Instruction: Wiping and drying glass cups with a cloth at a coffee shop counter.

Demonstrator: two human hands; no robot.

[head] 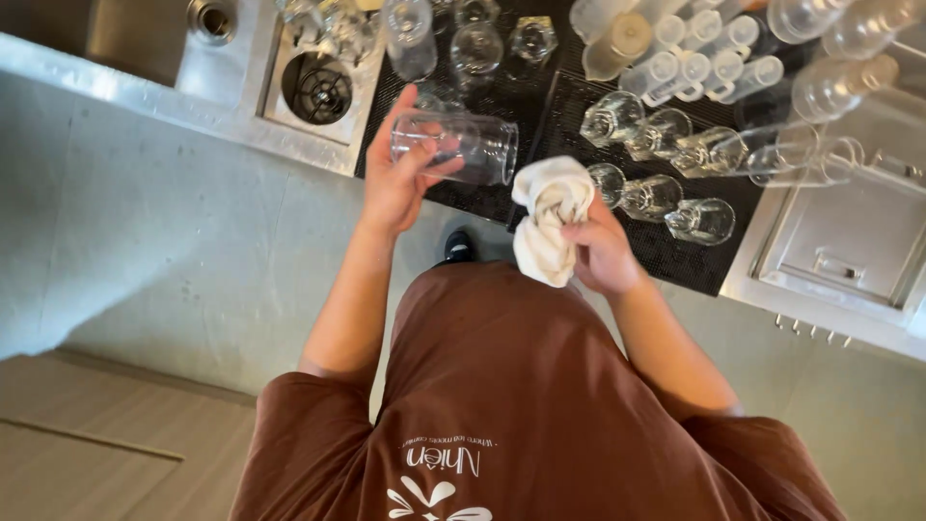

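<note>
My left hand [397, 177] grips a clear drinking glass [463, 147], held on its side with the mouth pointing right. My right hand [600, 249] clutches a bunched white cloth [548, 214] just to the right of the glass mouth, a small gap between them. Both hands hover over the near edge of a black drip mat [526, 106] on a steel counter.
Several clear glasses [656, 198] and plastic bottles [694, 63] lie on the mat ahead and to the right. A round glass rinser [316, 89] sits at the left, a sink [116, 29] beyond it. A steel lid [849, 241] is at the right.
</note>
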